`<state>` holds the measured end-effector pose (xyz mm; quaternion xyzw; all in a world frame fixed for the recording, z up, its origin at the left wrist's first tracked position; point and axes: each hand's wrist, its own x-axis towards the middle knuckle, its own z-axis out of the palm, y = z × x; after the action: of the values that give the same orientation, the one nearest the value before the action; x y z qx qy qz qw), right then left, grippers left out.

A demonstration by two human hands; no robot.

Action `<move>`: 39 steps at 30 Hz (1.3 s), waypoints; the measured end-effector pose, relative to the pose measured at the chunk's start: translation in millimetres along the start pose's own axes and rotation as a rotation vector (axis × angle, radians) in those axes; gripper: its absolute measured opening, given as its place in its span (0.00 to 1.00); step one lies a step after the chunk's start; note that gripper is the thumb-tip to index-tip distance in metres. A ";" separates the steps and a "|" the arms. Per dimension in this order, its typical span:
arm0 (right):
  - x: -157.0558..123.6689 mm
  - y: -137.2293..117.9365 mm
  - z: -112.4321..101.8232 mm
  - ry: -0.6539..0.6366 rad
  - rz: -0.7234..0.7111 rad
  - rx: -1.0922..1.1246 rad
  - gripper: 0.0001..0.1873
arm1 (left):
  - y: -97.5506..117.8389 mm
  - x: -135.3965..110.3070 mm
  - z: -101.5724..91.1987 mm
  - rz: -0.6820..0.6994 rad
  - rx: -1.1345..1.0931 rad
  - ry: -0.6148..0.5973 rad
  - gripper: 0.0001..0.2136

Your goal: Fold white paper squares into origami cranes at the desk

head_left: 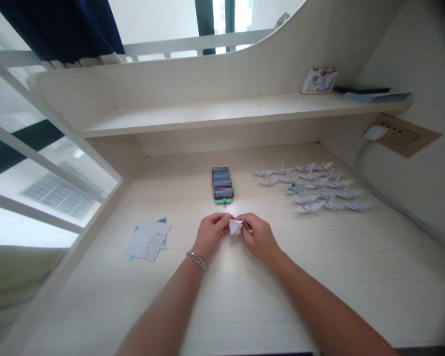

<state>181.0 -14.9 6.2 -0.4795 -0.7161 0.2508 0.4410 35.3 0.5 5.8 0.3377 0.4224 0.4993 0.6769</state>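
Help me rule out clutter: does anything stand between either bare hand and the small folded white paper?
Nothing visible: the left hand and right hand hold the folded white paper; the dark rectangular phone lies beyond.

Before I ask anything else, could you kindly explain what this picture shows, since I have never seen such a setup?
Of course. There is no machine here: a person works with two bare hands, seen by a camera worn on the head, looking forward and down. The left hand and right hand together hold a small piece of folded white paper above a pale desk. Beyond them lies a phone, its screen blurred. To the right sit rows of folded paper figures, mostly white; to the left, a few overlapping paper sheets.
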 end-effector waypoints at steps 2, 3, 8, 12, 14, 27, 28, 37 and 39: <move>0.5 0.8 1.2 0.006 0.071 0.071 0.14 | -0.3 -0.4 0.1 0.003 0.000 -0.008 0.11; 0.7 1.6 2.0 0.003 0.107 0.118 0.14 | -0.8 -0.6 0.1 0.006 0.004 -0.013 0.11; 1.5 4.0 3.0 0.018 0.239 0.264 0.10 | -3.6 -1.9 -0.5 0.018 0.036 -0.034 0.11; 1.7 0.8 0.5 0.053 0.251 0.278 0.08 | -4.4 -2.9 -0.7 0.043 0.055 -0.029 0.11; 1.9 0.0 -0.2 0.051 0.258 0.286 0.07 | -3.8 -3.0 -0.4 0.073 0.086 -0.020 0.12; 4.1 11.3 4.1 -0.041 0.304 0.427 0.10 | -4.1 -1.7 -4.2 0.012 0.045 -0.011 0.13; 4.3 12.1 4.7 -0.047 0.314 0.454 0.10 | -4.3 -1.2 -5.0 0.004 0.024 -0.006 0.14; 7.7 17.3 5.3 0.050 0.506 0.688 0.16 | -3.5 0.8 -6.0 0.014 0.042 0.026 0.16; 8.6 14.7 4.5 0.080 0.581 0.811 0.18 | -3.0 2.7 -6.7 0.045 0.027 0.083 0.16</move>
<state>182.7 -0.7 -4.0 -0.4584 -0.3803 0.6028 0.5310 30.7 2.5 -0.2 0.3353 0.4491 0.5222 0.6427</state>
